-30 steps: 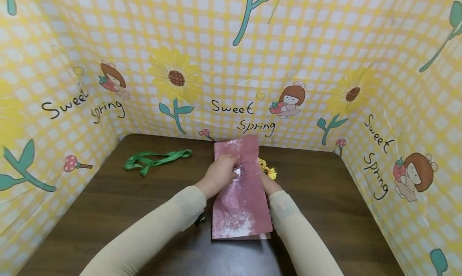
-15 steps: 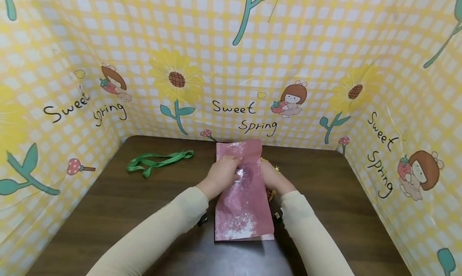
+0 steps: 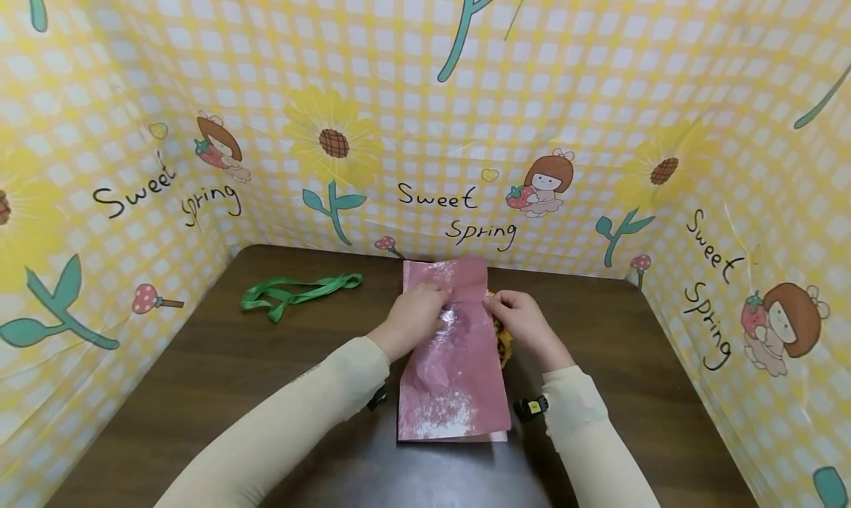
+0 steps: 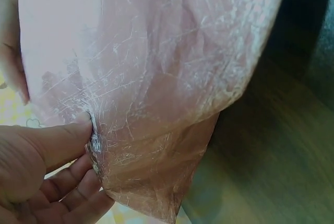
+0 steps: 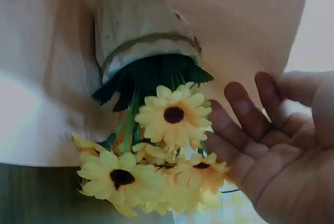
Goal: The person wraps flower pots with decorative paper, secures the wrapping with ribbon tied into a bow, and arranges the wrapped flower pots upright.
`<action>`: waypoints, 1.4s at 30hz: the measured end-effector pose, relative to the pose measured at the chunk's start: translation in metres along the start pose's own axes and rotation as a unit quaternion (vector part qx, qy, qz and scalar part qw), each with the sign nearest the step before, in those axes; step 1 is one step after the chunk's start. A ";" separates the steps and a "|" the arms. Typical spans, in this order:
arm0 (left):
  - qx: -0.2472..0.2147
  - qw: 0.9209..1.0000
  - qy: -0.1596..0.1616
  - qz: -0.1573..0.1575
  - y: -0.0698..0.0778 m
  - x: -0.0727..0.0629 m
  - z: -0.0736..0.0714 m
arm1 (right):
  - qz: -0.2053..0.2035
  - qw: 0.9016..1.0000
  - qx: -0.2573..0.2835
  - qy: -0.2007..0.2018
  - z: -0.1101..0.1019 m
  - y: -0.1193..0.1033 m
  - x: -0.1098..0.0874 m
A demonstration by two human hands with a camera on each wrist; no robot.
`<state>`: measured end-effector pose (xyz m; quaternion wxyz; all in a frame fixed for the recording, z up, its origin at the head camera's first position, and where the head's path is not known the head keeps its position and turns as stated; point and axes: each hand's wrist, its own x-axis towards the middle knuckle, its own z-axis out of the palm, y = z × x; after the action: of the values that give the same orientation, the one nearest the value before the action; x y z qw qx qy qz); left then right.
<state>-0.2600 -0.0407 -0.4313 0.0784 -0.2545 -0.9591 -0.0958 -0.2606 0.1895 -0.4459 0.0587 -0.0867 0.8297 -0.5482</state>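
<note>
A creased pink sheet of wrapping paper [image 3: 459,379] stands folded over at the middle of the table. My left hand [image 3: 412,316] pinches it; in the left wrist view the thumb [image 4: 68,135] lies on its crumpled edge with the fingers behind. My right hand [image 3: 525,320] pinches the paper's right edge between thumb and forefinger, the other fingers loosely bent beside the flowers. Inside the fold, the right wrist view has a pale pot [image 5: 138,20] banded with twine, lying tilted, with yellow artificial daisies [image 5: 156,117] spilling out. From the head view the paper hides most of them.
A loose green ribbon [image 3: 312,292] lies at the back left of the dark wooden table [image 3: 312,478]. Yellow checked cloth [image 3: 372,72] with printed flowers walls the table in at the back and both sides.
My right hand has come out from behind the paper to the right and now pinches its edge. The left hand keeps its hold in nearly the same spot.
</note>
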 end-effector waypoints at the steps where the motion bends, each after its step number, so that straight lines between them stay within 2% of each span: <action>1: 0.001 1.000 -0.001 -0.001 0.001 0.001 0.000 | 0.004 1.000 -0.008 0.008 0.000 0.001 0.000; 8: -0.016 1.000 -0.005 -0.014 0.001 -0.001 0.003 | 0.038 0.999 -0.015 0.023 0.005 0.014 0.004; 13: -0.016 1.000 0.002 -0.024 0.001 -0.003 0.003 | 0.053 0.998 0.007 0.034 0.009 0.022 0.005; 18: -0.010 1.000 0.010 -0.015 0.001 -0.004 0.003 | 0.053 0.996 -0.007 0.065 0.013 0.022 0.006; 23: 0.007 1.000 0.004 -0.007 0.002 -0.005 0.004 | 0.047 0.994 -0.043 0.091 0.013 0.019 0.006; 27: 0.014 1.000 -0.003 0.003 0.001 -0.004 0.006 | 0.040 0.993 -0.047 0.103 0.012 0.018 0.009; 30: 0.011 1.000 -0.003 0.007 0.002 -0.003 0.008 | 0.047 0.994 -0.035 0.095 0.007 0.017 0.009; 33: 0.012 1.000 -0.004 0.008 0.003 0.000 0.010 | 0.053 0.995 0.000 0.085 0.000 0.014 0.009; 36: 0.020 1.000 -0.007 0.006 0.004 0.002 0.011 | 0.043 0.996 0.022 0.075 -0.012 0.010 0.007; 39: 0.023 1.000 -0.013 -0.009 0.004 0.004 0.011 | 0.025 0.997 -0.012 0.069 -0.029 0.002 0.004; 42: 0.014 0.999 -0.022 -0.032 0.004 0.005 0.010 | 0.014 0.995 -0.075 0.068 -0.044 -0.007 0.000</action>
<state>-0.2633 -0.0325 -0.4391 0.0576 -0.2243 -0.9696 -0.0794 -0.2687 0.2264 -0.4219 0.0030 -0.0416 0.8718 -0.4882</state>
